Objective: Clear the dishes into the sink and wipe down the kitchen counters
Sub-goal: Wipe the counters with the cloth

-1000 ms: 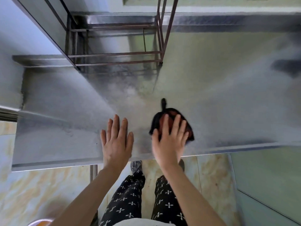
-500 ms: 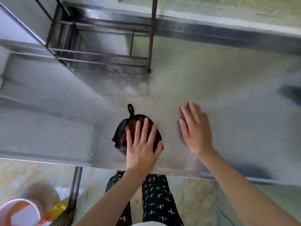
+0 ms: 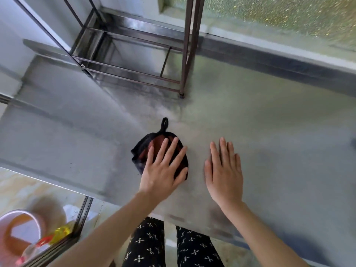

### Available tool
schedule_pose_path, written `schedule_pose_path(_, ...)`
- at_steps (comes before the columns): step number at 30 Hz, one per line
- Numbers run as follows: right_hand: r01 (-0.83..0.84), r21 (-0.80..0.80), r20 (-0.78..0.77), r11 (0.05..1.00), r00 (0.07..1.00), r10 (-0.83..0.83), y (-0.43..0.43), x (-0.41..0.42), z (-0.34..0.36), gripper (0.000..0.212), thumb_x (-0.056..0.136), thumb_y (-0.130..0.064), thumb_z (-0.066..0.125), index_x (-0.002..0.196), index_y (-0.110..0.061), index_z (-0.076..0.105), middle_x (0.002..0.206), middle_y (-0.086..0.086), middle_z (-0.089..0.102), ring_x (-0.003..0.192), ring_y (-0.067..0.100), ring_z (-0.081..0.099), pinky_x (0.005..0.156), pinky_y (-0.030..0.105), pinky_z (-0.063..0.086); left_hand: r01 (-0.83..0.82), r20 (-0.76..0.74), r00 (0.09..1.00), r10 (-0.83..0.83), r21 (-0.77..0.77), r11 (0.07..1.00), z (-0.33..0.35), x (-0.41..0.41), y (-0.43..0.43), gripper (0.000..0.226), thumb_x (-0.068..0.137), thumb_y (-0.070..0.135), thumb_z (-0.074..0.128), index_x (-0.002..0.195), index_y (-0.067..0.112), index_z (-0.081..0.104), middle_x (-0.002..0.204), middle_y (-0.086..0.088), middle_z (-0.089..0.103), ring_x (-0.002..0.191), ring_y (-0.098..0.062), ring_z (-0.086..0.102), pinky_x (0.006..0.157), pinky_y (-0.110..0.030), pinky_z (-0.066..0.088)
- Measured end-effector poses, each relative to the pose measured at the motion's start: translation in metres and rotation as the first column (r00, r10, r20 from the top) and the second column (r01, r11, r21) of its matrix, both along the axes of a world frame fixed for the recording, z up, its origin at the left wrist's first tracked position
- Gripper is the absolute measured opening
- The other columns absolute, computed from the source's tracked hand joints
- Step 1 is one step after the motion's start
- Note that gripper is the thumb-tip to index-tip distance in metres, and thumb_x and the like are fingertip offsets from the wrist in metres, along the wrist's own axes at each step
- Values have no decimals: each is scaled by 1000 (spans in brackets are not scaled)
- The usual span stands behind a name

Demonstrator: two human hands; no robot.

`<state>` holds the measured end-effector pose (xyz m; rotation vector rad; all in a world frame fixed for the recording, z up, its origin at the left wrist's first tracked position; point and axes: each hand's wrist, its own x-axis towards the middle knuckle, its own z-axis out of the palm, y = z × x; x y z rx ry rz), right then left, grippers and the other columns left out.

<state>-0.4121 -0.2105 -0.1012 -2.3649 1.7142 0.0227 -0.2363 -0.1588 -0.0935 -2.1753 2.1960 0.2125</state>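
Observation:
A dark cloth (image 3: 145,149) with a red-brown middle and a small hanging loop lies on the steel counter (image 3: 279,143), a little in from its front edge. My left hand (image 3: 161,170) lies flat on the cloth with fingers spread, pressing it down and covering its right half. My right hand (image 3: 223,170) rests palm down on the bare counter just right of the cloth, fingers apart, holding nothing. No dishes are in view.
A brown metal rack (image 3: 184,54) stands on the counter at the back left, one leg ending just behind the cloth. A frosted window (image 3: 289,16) runs along the back. On the floor at lower left are a pink bucket (image 3: 19,234) and a yellow bottle (image 3: 61,231).
A second ago my right hand was on the cloth and my left lay flat beside it. The cloth has since passed under my left hand, and my right hand now lies to its right.

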Motion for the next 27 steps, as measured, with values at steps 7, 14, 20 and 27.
schedule_pose_path(7,5,-32,18,999,1000,-5,0,1,-2,52,98,-37,22,144,-16,34,152,11,28,141,28,24,111,43,20,-497,-57,866,497,16,868,-3,19,-57,77,88,57,26,146,8,18,154,-19,13,143,-33,9,114,-49,4)
schedule_pose_path(14,12,-62,20,998,1000,-11,1,1,-3,51,98,-36,25,143,-16,37,152,12,30,141,29,26,111,43,21,129,-18,992,-129,14,992,-2,25,-35,79,89,57,30,144,-1,22,152,-18,21,142,-30,16,115,-42,10)
schedule_pose_path(20,16,-76,29,997,999,-14,1,1,-5,51,98,-37,23,143,-17,36,152,11,29,141,28,25,111,43,21,-394,-99,913,395,32,918,-1,33,-100,79,92,54,28,147,1,6,156,-16,4,144,-27,2,117,-37,-2)
schedule_pose_path(27,3,-92,13,996,1000,-1,1,0,-6,52,97,-36,27,144,-16,34,153,11,27,142,28,23,112,44,22,-129,-45,991,129,-1,992,-1,-17,-25,78,91,54,31,144,-2,19,152,-19,18,142,-28,14,116,-40,7)
